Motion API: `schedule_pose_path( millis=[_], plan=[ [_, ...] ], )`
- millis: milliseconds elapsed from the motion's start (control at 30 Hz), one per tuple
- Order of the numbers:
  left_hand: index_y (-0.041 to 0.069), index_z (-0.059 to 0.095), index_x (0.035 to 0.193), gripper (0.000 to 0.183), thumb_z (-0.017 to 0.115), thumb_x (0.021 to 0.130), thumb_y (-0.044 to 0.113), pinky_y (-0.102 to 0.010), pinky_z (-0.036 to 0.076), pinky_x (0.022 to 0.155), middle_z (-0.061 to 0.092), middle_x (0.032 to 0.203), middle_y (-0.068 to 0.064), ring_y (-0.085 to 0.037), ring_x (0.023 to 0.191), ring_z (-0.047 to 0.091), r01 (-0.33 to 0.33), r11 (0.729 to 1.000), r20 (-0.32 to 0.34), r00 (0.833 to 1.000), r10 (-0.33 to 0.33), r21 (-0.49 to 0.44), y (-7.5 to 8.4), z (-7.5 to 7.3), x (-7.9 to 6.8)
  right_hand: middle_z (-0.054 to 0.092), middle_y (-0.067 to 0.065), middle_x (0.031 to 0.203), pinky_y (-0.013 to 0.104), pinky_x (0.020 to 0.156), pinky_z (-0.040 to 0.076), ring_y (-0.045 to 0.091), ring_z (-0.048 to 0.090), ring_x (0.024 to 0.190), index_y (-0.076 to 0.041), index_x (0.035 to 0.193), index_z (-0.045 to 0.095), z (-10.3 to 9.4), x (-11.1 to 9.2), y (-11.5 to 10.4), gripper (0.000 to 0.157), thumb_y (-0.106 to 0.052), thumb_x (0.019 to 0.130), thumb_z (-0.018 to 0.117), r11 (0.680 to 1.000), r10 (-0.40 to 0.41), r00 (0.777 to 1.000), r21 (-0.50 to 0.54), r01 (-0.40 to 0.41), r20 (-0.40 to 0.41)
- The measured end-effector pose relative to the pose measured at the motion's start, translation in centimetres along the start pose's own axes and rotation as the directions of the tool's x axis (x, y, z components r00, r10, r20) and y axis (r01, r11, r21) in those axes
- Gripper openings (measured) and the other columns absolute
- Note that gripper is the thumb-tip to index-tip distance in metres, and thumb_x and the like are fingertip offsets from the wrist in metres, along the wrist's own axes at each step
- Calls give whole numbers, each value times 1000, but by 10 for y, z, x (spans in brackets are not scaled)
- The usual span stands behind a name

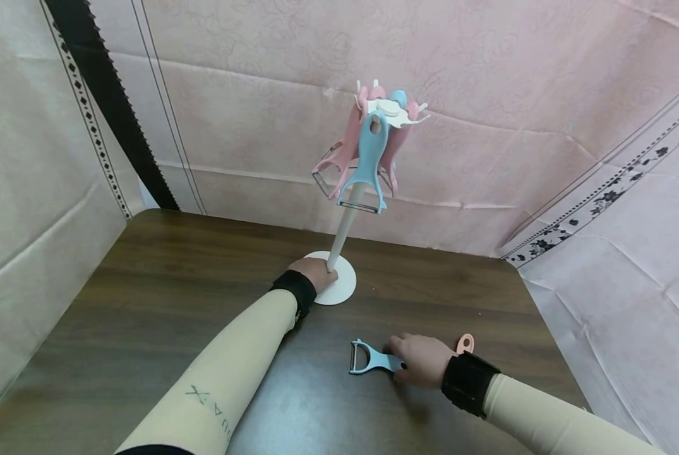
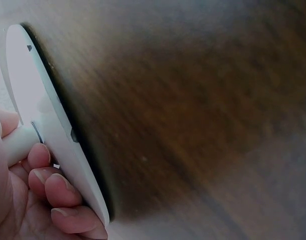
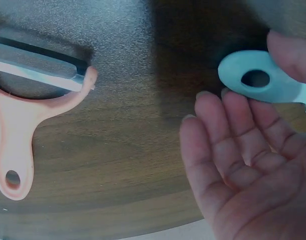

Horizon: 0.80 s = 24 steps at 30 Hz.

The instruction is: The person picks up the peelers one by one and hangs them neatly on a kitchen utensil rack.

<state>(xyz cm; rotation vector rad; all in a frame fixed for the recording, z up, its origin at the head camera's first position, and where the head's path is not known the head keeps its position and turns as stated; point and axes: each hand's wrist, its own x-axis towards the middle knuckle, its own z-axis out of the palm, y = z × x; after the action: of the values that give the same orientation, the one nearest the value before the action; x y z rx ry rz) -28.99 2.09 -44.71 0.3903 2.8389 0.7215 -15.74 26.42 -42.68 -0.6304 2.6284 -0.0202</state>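
My left hand [image 1: 314, 274] grips the white pole of a rack [image 1: 343, 230] low down, just above its round base [image 1: 342, 287]. In the left wrist view the fingers curl round the pole beside the base [image 2: 30, 80]. Blue [image 1: 371, 148] and pink peelers [image 1: 350, 136] hang from the hooks at the rack's top. Over the table at the right, my right hand [image 1: 424, 359] pinches a light blue peeler [image 1: 376, 360] by its handle [image 3: 283, 82], thumb on one edge and fingers on the other. Its blade end points left.
A peach peeler [image 3: 17, 130] lies on the brown table [image 1: 203, 272]; in the head view only its handle end [image 1: 465, 343] shows beyond the right wrist. Pale patterned cloth [image 1: 248, 126] hangs behind the table and at both sides.
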Motion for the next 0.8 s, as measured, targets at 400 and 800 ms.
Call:
schedule_pose_path(
  millis=[400,800],
  plan=[
    [11,70,79,31,55,94,33,-35,47,68,65,70,-1,-22,70,58,11,1000,-22,1000,-11,6,-7,14,13,57,-8,83,29,59,46,6,50,67,-15,95,55,-5,-2,3,26,-22,81,76,991,-136,965,-28,133,-227],
    [13,70,77,30,55,93,34,-36,46,66,65,69,0,-21,69,58,21,1000,-21,1000,-21,8,-11,20,20,49,-11,80,25,59,42,5,45,67,-16,94,59,-11,2,7,17,-29,90,68,989,-150,887,-69,133,-437]
  ],
)
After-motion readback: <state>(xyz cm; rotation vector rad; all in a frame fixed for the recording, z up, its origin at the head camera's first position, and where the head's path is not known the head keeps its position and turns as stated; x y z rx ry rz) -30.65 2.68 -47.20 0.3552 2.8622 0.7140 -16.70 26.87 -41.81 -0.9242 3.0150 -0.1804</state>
